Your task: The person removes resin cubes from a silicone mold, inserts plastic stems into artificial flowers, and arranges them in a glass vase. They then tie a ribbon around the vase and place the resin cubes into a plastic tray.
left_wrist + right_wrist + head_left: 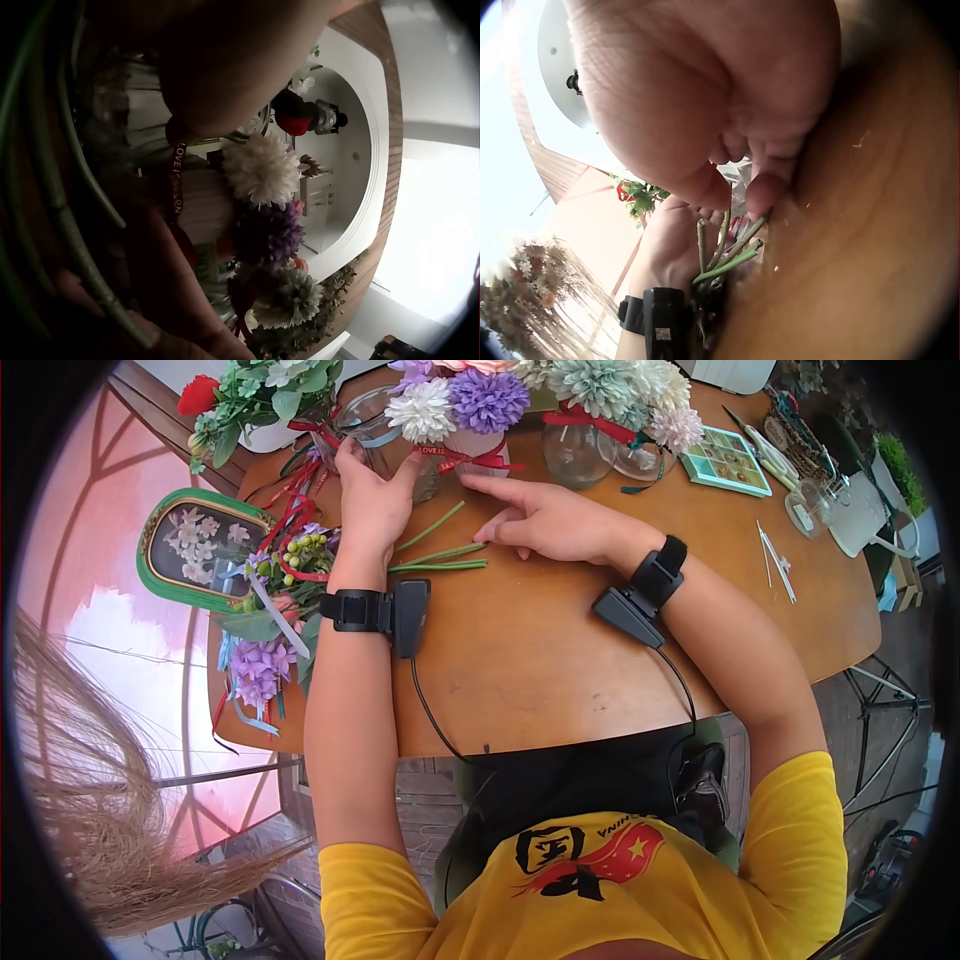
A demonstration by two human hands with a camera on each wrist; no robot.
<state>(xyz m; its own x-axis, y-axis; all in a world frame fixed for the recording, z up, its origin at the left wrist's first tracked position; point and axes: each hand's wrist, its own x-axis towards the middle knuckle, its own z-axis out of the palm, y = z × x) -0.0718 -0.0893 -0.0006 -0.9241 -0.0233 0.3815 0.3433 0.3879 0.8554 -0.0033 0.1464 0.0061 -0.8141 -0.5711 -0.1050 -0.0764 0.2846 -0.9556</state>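
My left hand reaches to the glass vases at the back left, thumb and forefinger spread; whether it touches glass is unclear. Beside it stands a pale pot of white and purple flowers, tied with a red lettered ribbon, also seen in the left wrist view. The right hand points its forefinger at the pot's base, other fingers loosely bent near cut green stems. In the right wrist view, stem ends lie just beyond the right hand.
A purple bouquet and a green oval frame lie left. Glass vases with pale flowers stand behind. Toward the right are a compartment box, pliers and white sticks. Red roses and greenery stand back left.
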